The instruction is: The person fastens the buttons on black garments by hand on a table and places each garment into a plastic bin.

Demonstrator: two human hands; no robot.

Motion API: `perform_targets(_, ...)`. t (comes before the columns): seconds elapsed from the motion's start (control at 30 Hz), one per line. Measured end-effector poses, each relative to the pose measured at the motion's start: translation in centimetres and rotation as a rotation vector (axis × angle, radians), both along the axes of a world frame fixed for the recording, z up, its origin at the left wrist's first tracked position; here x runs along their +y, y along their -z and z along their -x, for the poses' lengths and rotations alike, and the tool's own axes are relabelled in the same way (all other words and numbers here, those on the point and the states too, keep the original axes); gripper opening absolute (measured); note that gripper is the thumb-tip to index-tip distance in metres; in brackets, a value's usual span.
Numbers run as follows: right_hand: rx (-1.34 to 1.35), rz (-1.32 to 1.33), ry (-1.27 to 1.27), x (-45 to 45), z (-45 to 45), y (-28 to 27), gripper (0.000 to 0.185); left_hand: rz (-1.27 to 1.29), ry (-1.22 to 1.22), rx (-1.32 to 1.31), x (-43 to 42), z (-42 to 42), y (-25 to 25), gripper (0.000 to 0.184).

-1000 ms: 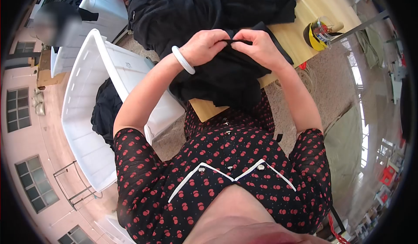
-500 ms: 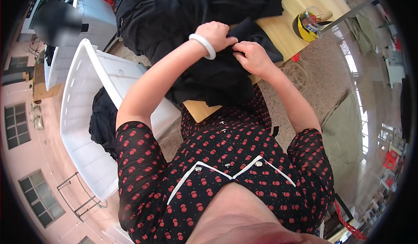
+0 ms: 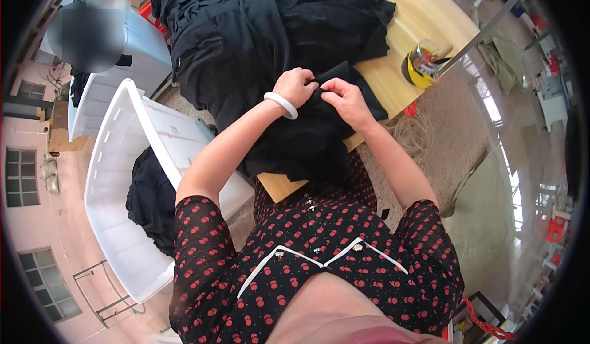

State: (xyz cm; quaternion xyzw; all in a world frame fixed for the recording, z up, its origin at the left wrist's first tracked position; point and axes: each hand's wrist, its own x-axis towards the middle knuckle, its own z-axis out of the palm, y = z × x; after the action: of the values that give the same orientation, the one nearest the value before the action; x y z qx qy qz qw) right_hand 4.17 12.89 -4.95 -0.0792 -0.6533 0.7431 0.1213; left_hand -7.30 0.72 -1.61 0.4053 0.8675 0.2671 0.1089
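Black cloth lies over the near end of the table and hangs toward my lap. My left hand, with a white bangle at the wrist, is closed on a bit of this cloth, its fingertips bent inward. Just to the right, my right hand pinches the same cloth between thumb and fingers. Only a small gap separates the two sets of fingertips. Whether something tiny sits between them cannot be made out. A folded flap of the cloth spreads beyond my right hand.
A large heap of black garments covers much of the wooden table. A yellow-banded jar with tools stands at its right edge. White bins with dark cloth stand left. Another person is at upper left.
The view has tilted, so table, heap and hands sit lower in it. My fingertips, close together before, are slightly further apart, still at the cloth.
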Motion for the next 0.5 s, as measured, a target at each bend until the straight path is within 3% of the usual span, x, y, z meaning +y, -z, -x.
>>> perform_targets(0.07,0.011,-0.085,0.002,0.4,0.3,-1.0,0.009,-0.074,-0.026,-0.021,0.3,0.4,-0.8,0.020)
perform_targets(0.13,0.059,-0.360,0.068,0.5,0.5,-2.3,0.011,-0.117,-0.018,-0.059,0.3,0.9,-1.3,0.021)
perform_targets(0.2,0.060,-0.542,0.114,0.3,0.3,-3.9,0.012,-0.185,-0.005,-0.269,0.6,1.1,-1.4,0.023)
perform_targets(0.33,-0.015,-0.746,0.125,0.4,0.2,-4.2,0.010,-0.029,0.048,-0.366,0.8,0.9,-1.0,0.024)
perform_targets(0.5,-0.056,-0.850,0.091,0.4,0.4,-4.2,0.012,-0.011,0.038,-0.423,0.3,0.6,-0.7,0.026)
